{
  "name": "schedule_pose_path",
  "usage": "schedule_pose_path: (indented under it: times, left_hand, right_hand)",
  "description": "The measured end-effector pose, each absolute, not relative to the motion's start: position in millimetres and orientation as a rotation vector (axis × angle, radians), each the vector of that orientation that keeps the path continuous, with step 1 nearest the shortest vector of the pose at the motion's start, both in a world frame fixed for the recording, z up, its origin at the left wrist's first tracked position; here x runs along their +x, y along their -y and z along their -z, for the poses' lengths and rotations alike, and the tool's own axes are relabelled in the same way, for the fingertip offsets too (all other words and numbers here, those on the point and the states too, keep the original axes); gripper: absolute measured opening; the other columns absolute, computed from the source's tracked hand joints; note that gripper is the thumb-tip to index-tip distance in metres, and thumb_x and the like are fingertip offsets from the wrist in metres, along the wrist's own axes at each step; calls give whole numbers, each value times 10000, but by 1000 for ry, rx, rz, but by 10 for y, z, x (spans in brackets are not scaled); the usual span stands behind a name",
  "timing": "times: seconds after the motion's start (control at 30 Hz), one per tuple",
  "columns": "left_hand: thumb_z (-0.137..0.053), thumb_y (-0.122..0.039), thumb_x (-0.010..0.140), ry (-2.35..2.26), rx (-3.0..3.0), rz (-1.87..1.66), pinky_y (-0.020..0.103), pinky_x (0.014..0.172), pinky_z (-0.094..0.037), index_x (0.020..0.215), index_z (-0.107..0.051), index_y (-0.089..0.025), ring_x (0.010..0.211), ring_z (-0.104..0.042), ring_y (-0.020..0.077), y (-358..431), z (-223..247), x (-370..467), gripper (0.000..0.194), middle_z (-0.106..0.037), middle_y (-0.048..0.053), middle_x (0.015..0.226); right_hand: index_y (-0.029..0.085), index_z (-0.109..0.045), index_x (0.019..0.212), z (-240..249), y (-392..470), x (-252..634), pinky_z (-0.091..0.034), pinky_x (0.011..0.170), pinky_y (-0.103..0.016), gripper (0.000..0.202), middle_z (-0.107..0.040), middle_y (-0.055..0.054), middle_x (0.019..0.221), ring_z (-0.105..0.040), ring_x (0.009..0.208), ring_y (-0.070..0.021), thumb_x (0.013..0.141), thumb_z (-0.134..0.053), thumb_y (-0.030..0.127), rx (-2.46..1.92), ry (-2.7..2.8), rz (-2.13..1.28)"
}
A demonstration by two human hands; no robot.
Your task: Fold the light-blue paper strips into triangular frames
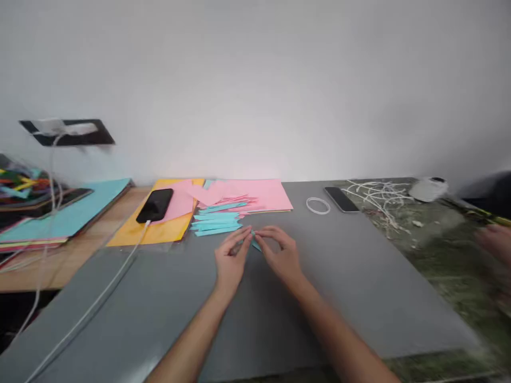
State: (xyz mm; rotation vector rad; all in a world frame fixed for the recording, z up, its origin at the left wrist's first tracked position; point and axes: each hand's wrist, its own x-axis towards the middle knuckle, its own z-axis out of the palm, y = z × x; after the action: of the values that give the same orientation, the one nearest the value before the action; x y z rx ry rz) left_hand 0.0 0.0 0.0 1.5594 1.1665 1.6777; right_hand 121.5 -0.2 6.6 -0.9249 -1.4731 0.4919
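Between my two hands is a small blue paper strip [256, 244], pinched at its upper end over the grey table. My left hand [233, 254] has thumb and forefinger pressed together on it. From the other side, my right hand [281, 254] grips the same strip with its fingertips, which hide part of it. Just beyond my left hand lies a pile of folded blue paper strips [215, 223]. Thin pink paper strips [243, 202] lie behind them on pink paper sheets [271, 194].
A black phone [155, 205] on a yellow envelope [131, 230] trails a white cable [99, 298] across the table [359, 298]. Farther right are a white ring [318, 206], another phone [341, 199] and tangled white strings [379, 197]. Another person's hand [495, 242] shows at the right edge.
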Motion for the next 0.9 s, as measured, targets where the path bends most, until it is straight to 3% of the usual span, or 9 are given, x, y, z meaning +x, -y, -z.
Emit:
schedule_pose_path:
  times: [0.27,0.47,0.57,0.77,0.9]
  left_hand:
    - [-638,-193,726,-1128,1739,-1717,356,856,-494,855,-709,-228,884,-639,178,53,-27,21,151,-697,58,964]
    - [-618,-265,745,-1034,1477,-1493,296,747,-515,985,-669,-208,925,-626,195,38,-157,-34,252,-678,84,1014]
    - [-644,-270,718,-1011,1497,-1430,291,795,-484,888,-700,-193,902,-619,190,5,-197,-74,195,-695,77,927]
    - [-644,-292,708,-1036,1359,-1479,239,597,-494,821,-667,-175,823,-612,180,-30,-172,-92,165,-678,61,875]
    - [-630,-260,726,-1021,1378,-1555,256,679,-498,811,-641,-173,863,-609,174,-12,-160,-71,122,-670,61,884]
  right_hand:
    - [211,-657,748,-101,18,1258,-462,701,-293,81,-621,-34,749,-591,724,-155,763,-579,195,-977,1457,-535]
    - [209,-626,757,-219,-9,1371,-449,738,-303,82,-637,-27,772,-591,763,-160,782,-559,248,-932,1541,-694]
    - [204,-623,746,-246,-6,1385,-442,729,-299,95,-634,-24,759,-585,748,-158,778,-561,267,-924,1561,-732]
    - [195,-598,653,-266,77,1334,-374,589,-265,145,-568,7,606,-500,593,-131,757,-564,289,-1156,1362,-484]
    - [195,-665,674,-257,106,1259,-385,621,-280,163,-652,-20,665,-551,651,-160,720,-602,338,-1206,1401,-778]
